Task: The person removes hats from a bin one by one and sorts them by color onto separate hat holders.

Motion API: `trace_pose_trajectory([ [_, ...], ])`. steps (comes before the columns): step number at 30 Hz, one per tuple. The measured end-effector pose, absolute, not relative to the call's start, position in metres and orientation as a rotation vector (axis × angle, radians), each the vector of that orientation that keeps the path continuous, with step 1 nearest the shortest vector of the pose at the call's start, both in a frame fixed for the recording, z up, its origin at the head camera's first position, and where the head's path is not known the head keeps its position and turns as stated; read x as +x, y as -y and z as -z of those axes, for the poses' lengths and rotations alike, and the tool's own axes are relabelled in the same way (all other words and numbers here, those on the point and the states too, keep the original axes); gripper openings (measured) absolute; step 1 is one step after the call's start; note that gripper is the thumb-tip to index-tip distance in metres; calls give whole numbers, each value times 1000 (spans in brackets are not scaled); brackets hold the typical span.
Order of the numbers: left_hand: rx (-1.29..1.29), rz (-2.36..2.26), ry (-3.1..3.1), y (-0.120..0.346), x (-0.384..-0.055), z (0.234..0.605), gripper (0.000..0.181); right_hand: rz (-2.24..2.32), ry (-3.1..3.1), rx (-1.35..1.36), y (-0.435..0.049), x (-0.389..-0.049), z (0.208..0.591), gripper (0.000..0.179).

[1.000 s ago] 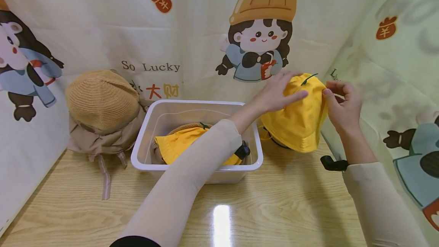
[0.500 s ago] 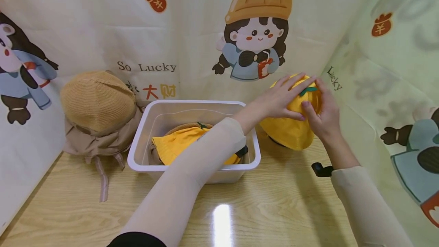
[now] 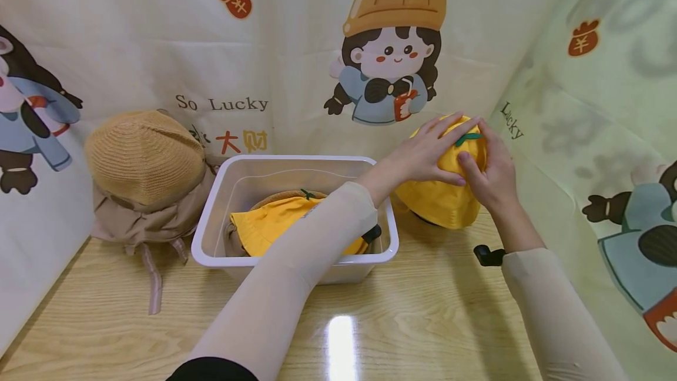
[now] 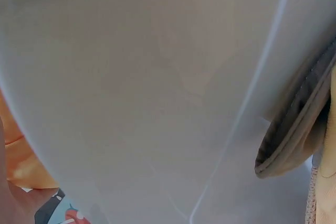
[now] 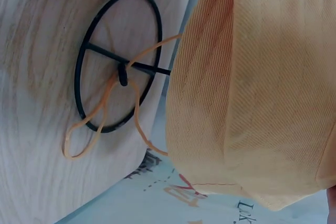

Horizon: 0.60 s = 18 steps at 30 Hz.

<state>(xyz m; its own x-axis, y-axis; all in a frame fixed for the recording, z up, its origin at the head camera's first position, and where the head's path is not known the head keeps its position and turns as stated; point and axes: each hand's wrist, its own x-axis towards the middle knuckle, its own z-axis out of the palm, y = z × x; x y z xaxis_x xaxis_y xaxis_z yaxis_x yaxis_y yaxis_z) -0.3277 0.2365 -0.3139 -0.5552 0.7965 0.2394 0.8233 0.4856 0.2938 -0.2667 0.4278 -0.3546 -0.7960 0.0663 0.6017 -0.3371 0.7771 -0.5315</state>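
A yellow bucket hat [image 3: 441, 201] with a green leaf on top sits on a black wire hat stand [image 5: 79, 77], right of the bin. My left hand [image 3: 425, 154] lies against the crown's left side, fingers extended over it. On the other side my right hand [image 3: 492, 172] touches the crown, thumb in front near the leaf and fingers reaching to the top. From under the brim an orange chin cord [image 5: 139, 111] hangs with a dark toggle beside the stand's ring base. The left wrist view mostly shows the bin's inner wall.
A white plastic bin [image 3: 296, 159] stands mid-table, holding another yellow hat [image 3: 264, 228] and a brown brim [image 4: 294, 124]. My left forearm crosses above it. At left is a tan straw-crowned hat [image 3: 145, 160] with hanging ties. A printed curtain [image 3: 296, 75] backs the wooden table [image 3: 423, 322].
My right hand has moved left from the hat's right edge onto its crown. The hat has turned or settled so its leaf lies flatter. My left hand stays on the crown.
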Motion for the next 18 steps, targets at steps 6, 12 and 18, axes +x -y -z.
trace_pose_trajectory([
  [6,-1420,581,2656,-240,-327,317,108,-841,2380,146,-428,-271,355,68],
  [12,-1364,561,2654,-239,-326,319,105,-883,2386,160,-430,-278,356,63],
  [18,-1390,560,2655,-239,-323,320,105,-968,2439,88,-438,-274,360,62],
])
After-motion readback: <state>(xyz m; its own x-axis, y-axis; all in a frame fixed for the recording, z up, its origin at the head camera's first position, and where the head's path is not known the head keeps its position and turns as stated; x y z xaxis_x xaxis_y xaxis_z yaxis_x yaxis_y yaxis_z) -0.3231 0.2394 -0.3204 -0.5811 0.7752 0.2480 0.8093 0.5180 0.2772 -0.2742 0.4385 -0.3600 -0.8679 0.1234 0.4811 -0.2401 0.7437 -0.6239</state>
